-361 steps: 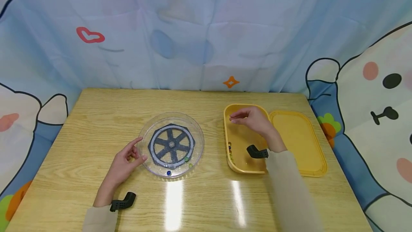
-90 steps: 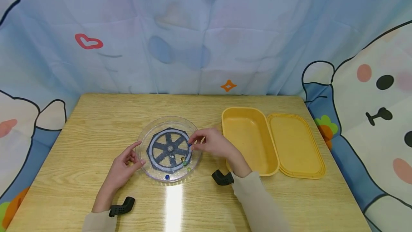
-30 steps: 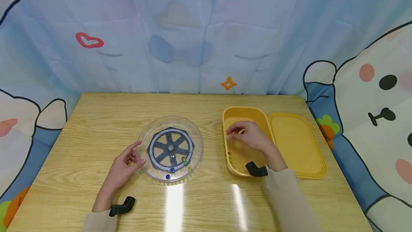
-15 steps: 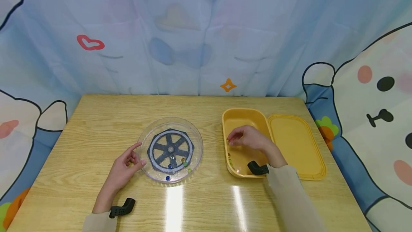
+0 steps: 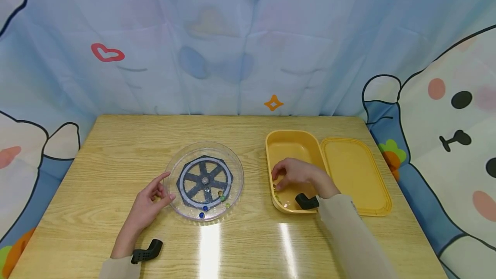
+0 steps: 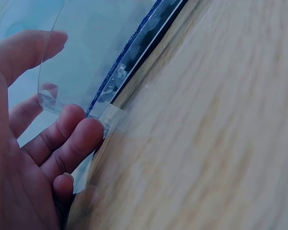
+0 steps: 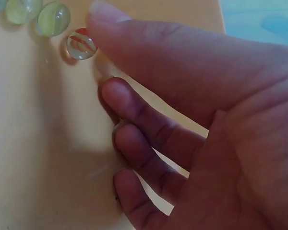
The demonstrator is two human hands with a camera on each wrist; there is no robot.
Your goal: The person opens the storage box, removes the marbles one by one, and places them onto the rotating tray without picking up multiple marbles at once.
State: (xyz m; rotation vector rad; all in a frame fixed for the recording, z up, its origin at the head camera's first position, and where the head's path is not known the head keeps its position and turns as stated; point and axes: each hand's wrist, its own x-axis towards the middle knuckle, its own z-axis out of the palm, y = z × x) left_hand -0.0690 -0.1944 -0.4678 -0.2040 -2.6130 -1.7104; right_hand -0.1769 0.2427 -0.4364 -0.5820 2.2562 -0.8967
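My left hand (image 5: 150, 201) holds the near-left edge of a clear round dish (image 5: 238, 158) that has a dark six-spoked wheel shape (image 5: 205, 180) in it. In the left wrist view its fingers (image 6: 81, 143) lie against the see-through wall. Several glass marbles sit in the dish, among them a blue marble (image 5: 202, 215) and a green marble (image 5: 222, 198). Down inside a yellow plastic box (image 5: 296, 137) is my right hand (image 5: 296, 173). Its thumb tip is beside a red-striped marble (image 7: 81, 44), nothing visibly pinched. Yellow-green marbles (image 7: 54, 19) lie farther along the wall.
A yellow lid (image 5: 356, 175) lies flat on the wooden table (image 5: 128, 141), against the box's right side. Behind the table hangs a printed cloth (image 5: 217, 46). A black wrist camera (image 5: 147, 251) sits on each wrist.
Over twelve seconds, more marbles have come into the dish, including a second blue one. Most recently my right hand has lowered toward the marbles along the box's left wall. My left hand stays put.
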